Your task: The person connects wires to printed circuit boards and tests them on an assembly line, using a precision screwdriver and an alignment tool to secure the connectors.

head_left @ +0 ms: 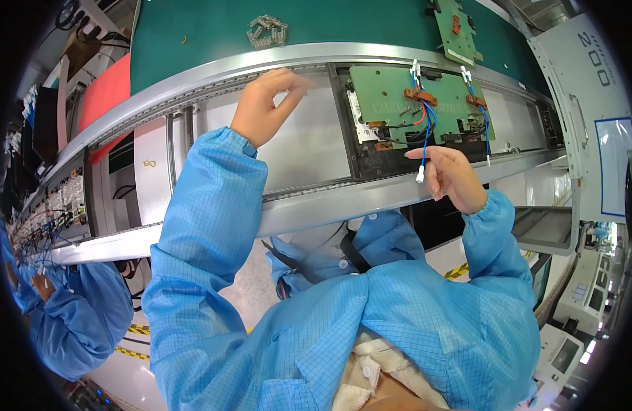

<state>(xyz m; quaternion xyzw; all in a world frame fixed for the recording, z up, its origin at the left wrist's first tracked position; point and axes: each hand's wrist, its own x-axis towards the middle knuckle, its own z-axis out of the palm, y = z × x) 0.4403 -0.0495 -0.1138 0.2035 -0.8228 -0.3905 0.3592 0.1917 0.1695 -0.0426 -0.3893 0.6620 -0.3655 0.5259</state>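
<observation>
My left hand (266, 108) is over the bare metal plate of the conveyor, left of a green circuit board (384, 92). Its thumb and forefinger are apart, the fingertips are blurred, and nothing shows between them. At the board's near edge is my right hand (454, 177), fingers spread and forefinger stretched to the left. A blue wire (426, 140) ending in a white connector (420, 175) hangs down by that forefinger; I cannot tell whether they touch. The board carries brown terminal blocks (421, 96) and lies in a black carrier (391, 163).
Metal conveyor rails (316, 207) run across, with a green mat (350, 24) beyond. A pile of small clear parts (267, 31) and another circuit board (455, 31) lie on the mat. At the left a co-worker in a blue sleeve (83, 315) sits near wired boards (59, 205). A white cabinet (597, 89) stands right.
</observation>
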